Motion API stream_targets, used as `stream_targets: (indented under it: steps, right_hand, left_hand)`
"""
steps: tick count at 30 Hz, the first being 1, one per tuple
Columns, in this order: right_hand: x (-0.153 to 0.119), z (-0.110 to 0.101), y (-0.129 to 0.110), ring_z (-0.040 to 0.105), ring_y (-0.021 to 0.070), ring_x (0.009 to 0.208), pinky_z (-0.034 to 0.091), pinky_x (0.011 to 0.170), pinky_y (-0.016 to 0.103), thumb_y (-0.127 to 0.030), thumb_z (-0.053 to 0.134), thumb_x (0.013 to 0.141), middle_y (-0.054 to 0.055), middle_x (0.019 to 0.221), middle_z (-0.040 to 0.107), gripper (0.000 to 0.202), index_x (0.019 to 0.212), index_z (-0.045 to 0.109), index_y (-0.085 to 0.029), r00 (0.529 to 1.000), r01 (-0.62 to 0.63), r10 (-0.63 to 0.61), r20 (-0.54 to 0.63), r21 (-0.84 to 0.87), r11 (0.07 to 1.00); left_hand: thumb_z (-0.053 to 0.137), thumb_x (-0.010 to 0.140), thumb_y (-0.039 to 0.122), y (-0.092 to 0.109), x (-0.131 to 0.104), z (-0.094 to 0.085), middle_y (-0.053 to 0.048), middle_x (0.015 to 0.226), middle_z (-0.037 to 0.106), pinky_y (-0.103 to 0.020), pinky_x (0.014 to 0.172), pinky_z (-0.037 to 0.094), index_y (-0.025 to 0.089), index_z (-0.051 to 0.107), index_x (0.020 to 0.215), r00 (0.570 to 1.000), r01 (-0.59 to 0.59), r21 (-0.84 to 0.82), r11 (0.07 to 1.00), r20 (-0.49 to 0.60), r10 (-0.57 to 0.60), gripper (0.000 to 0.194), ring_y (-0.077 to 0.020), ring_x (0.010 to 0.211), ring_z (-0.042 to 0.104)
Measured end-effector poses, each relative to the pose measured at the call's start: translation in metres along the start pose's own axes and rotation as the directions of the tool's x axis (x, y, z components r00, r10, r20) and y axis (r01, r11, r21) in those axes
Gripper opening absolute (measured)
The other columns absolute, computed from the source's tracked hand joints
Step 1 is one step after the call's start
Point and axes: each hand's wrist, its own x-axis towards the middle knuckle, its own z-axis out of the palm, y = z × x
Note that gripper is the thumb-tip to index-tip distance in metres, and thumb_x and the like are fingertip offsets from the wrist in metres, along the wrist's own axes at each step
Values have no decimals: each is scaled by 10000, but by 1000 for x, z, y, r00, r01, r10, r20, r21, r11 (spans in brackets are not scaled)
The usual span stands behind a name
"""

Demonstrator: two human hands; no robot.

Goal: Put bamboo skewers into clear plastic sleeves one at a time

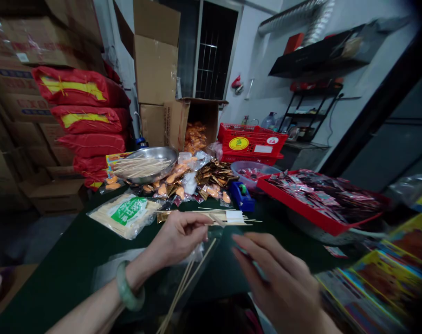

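My left hand [181, 236], with a pale green bangle [129, 285] at its wrist, is closed in a pinch, and a small pale strip [217, 221] shows at its fingertips. Below it, several thin wooden sticks [183, 290] slant down in what looks like a clear plastic bag. My right hand [278, 273] is smeared by motion; its fingers are curled round a slim teal object [254, 264] of a kind I cannot make out. Just beyond the left fingertips lie more thin sticks with a white paper piece [234, 216] across them.
On the dark green table [68, 260] are a bag of sticks [127, 213], a steel bowl of sticks [151, 174], a blue tape dispenser [243, 197] and a heap of small wrapped packets [214, 178]. A red tray [318, 199] of sachets and colourful printed packs [381, 283] stand right.
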Motion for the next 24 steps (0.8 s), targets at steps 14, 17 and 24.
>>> stream_targets:
  steps: [14, 17, 24]
  right_hand:
    - [9, 33, -13, 551, 128, 553, 437, 562, 232, -54, 437, 786, 22, 583, 569, 191, 663, 522, -173, 999, -46, 44, -26, -78, 996]
    - [11, 37, -2, 532, 114, 514, 418, 534, 219, -63, 447, 777, 15, 559, 554, 175, 658, 523, -166, 993, -86, 75, -85, -124, 989]
    - [-40, -21, 55, 495, 114, 440, 378, 421, 218, -318, 547, 719, -6, 521, 546, 181, 595, 568, -189, 746, -666, 658, 99, 90, 741]
  left_hand:
    - [424, 742, 69, 8, -13, 11, 51, 530, 406, -170, 491, 278, 113, 592, 638, 980, -184, 324, 928, 138, 146, 202, -62, 522, 356]
    - [426, 746, 72, 14, -11, 13, 36, 555, 499, -171, 511, 314, 118, 632, 718, 979, -166, 301, 939, 166, 120, 213, -70, 533, 428]
    - [524, 757, 209, 6, -13, -3, -27, 610, 654, -184, 484, 388, 104, 620, 997, 1000, 22, 1, 1000, -17, -22, 280, -100, 511, 539]
